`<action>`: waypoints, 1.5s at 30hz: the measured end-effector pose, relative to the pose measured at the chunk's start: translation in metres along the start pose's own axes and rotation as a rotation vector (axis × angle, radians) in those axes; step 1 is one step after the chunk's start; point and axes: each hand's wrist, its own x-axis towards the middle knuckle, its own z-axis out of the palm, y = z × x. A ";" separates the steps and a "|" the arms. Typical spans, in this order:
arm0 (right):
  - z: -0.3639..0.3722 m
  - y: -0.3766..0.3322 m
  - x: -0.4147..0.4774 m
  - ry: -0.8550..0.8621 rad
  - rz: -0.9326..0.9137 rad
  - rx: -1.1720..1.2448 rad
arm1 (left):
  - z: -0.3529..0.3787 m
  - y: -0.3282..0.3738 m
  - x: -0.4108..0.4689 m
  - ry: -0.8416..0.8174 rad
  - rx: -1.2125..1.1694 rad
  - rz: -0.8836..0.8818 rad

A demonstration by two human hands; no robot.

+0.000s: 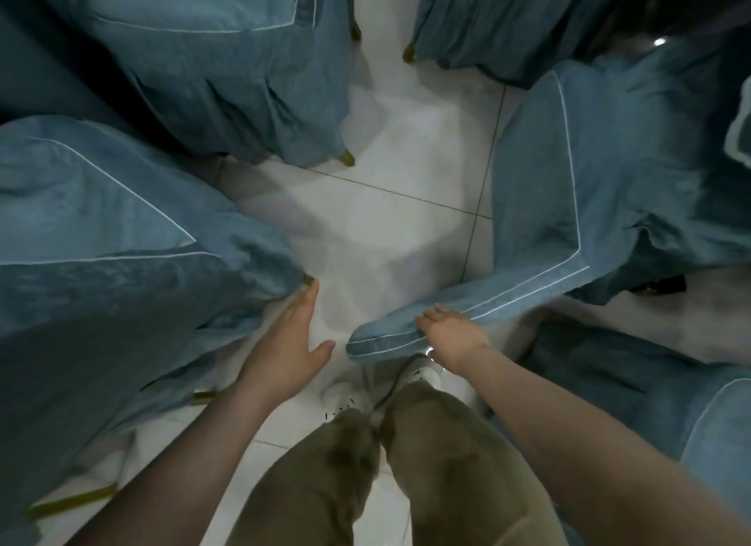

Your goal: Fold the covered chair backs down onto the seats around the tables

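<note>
Head view: the right hand lies palm-down on the top edge of the covered chair back, right of centre. Its fingers hook over the edge, judged a grip for tipping the back down. The left hand is released, fingers straight, beside the left chair's cover; contact uncertain. Further covered chairs crowd the tiled floor, hemming in the person's feet.

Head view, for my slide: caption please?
Right hand on a blue-covered chair back, open left hand beside another chair, white floor between.
</note>
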 end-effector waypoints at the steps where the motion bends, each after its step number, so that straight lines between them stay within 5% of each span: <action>1: 0.006 0.003 0.006 -0.008 0.002 -0.020 | 0.003 -0.005 0.004 0.006 0.001 -0.004; 17: 0.011 0.020 0.016 0.085 -0.174 -0.328 | 0.030 -0.032 0.006 -0.009 0.000 -0.004; 29: -0.114 0.008 -0.093 0.301 -0.210 -0.116 | -0.063 0.088 -0.044 0.012 -0.017 0.057; 34: -0.178 0.013 -0.131 0.432 -0.219 -0.045 | -0.105 0.127 -0.060 -0.128 0.377 0.239; 45: -0.281 0.057 -0.208 0.708 -0.071 0.153 | -0.195 0.238 -0.051 0.181 0.430 0.395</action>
